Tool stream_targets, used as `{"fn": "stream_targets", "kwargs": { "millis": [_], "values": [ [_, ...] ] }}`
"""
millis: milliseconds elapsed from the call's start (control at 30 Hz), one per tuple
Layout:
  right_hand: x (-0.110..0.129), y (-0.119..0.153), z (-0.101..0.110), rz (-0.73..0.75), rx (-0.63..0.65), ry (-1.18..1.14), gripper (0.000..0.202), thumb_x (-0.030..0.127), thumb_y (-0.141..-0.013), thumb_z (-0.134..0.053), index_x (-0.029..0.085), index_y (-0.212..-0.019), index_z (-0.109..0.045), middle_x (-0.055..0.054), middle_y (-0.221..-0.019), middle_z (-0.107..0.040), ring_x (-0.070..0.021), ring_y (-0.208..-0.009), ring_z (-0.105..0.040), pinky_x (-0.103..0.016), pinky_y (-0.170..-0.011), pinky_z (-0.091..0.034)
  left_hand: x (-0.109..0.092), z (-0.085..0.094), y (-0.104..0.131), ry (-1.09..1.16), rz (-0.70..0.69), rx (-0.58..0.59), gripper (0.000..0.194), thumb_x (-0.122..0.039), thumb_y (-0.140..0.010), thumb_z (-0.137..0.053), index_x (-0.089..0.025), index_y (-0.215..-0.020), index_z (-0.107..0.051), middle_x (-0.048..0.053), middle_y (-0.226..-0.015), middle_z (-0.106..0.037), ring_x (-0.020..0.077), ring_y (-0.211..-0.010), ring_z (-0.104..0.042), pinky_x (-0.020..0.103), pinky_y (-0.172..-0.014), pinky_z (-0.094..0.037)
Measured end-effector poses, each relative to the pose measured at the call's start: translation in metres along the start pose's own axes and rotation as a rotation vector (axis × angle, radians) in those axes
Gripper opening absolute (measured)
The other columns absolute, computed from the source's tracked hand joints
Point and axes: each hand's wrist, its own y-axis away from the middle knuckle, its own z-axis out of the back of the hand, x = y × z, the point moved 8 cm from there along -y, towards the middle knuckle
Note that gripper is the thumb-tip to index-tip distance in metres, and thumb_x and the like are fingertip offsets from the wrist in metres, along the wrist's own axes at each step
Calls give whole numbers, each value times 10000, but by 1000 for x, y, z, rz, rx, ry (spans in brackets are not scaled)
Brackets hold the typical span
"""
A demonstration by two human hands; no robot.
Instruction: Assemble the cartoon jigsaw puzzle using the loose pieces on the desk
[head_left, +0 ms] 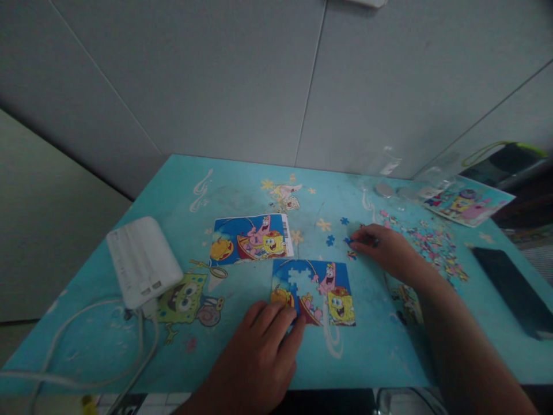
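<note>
A partly assembled jigsaw puzzle [341,308] lies on the table, with a gap in its upper middle where the blue tabletop shows. My left hand [265,346] rests at its lower left edge, fingers laid out and holding nothing. Right of the puzzle's top corner, my right hand [374,245] has thumb and fingertips together at a blue puzzle piece [348,241]. Close by lie loose blue pieces [330,240] and a multicoloured piece [352,255]. Above the puzzle, a picture card [250,239] shows the same cartoon scene.
A heap of loose pieces [436,248] spreads at the right, near another picture card [470,202] and a dark flat phone-like object [514,291]. Clear plastic containers [432,181] stand at the back. On the left sits a white power bank [144,259] with a white cable [60,340].
</note>
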Motion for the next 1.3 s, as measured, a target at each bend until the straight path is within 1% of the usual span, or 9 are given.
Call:
{"fn": "stream_targets", "kwargs": {
  "millis": [200, 433, 533, 633, 733, 900, 1033, 1200, 1300],
  "values": [
    [4, 0, -1, -20, 42, -9, 197, 381, -880, -637, 201, -913, -711, -62, -851, -718, -207, -754, -645, -330, -691, -485, 0, 4, -2, 8, -1, 0, 390, -150, -923, -481, -122, -1281, -633, 118, -1195, -642, 287, -1069, -531, 477, -913, -450],
    [4, -1, 2, -23, -5, -25, 148, 365, -862, -681, 222, -853, -717, -39, -804, -723, -201, -738, -647, -315, -682, -465, 1, 2, -1, 12, 2, -2, 387, -142, -925, -492, -136, -1286, -632, 112, -1191, -637, 280, -1059, -533, 480, -921, -446],
    [15, 2, 4, 22, 15, -109, 162, 374, -876, -673, 226, -855, -736, -31, -804, -741, -187, -726, -648, -312, -688, -481, 0, 3, -2, 9, -4, -4, 383, -140, -923, -486, -136, -1274, -637, 114, -1181, -635, 274, -1050, -533, 474, -915, -448],
    [37, 10, 2, 84, 85, -264, 208, 405, -895, -658, 232, -930, -768, -37, -891, -770, -194, -800, -679, -329, -746, -529, 0, 2, -3, 5, -4, 4, 392, -137, -918, -479, -132, -1276, -639, 118, -1193, -634, 279, -1061, -531, 476, -921, -442],
    [54, 19, -5, 67, 144, -385, 220, 416, -889, -680, 248, -971, -794, -28, -937, -784, -196, -850, -706, -335, -782, -564, -1, 2, -3, 0, -12, -4, 394, -133, -916, -473, -129, -1271, -644, 120, -1191, -642, 281, -1063, -533, 472, -918, -438],
    [70, 27, -25, 34, 261, -522, 207, 391, -886, -698, 230, -980, -786, -18, -854, -779, -160, -736, -702, -294, -705, -578, 0, 0, -1, -3, 6, 4, 394, -155, -930, -470, -146, -1285, -640, 113, -1222, -642, 281, -1083, -531, 471, -929, -437],
    [70, 29, -39, -10, 322, -544, 178, 357, -891, -697, 221, -977, -774, -6, -782, -761, -145, -683, -687, -267, -650, -562, 0, 1, -2, -1, -5, -2, 393, -145, -936, -456, -139, -1283, -641, 111, -1192, -652, 279, -1067, -533, 471, -918, -439],
    [67, 32, -51, -21, 364, -533, 183, 336, -890, -696, 202, -993, -765, -21, -807, -761, -163, -710, -701, -283, -663, -571, 1, 3, -4, 7, 5, -4, 377, -143, -934, -463, -127, -1263, -648, 114, -1178, -650, 275, -1045, -536, 473, -910, -439],
    [67, 34, -54, -10, 387, -517, 192, 313, -899, -685, 212, -1044, -760, -17, -828, -759, -164, -735, -703, -286, -686, -578, 0, 3, -3, 8, -3, -5, 376, -137, -933, -458, -121, -1257, -648, 118, -1173, -646, 276, -1046, -538, 473, -905, -441]
  ]
}}
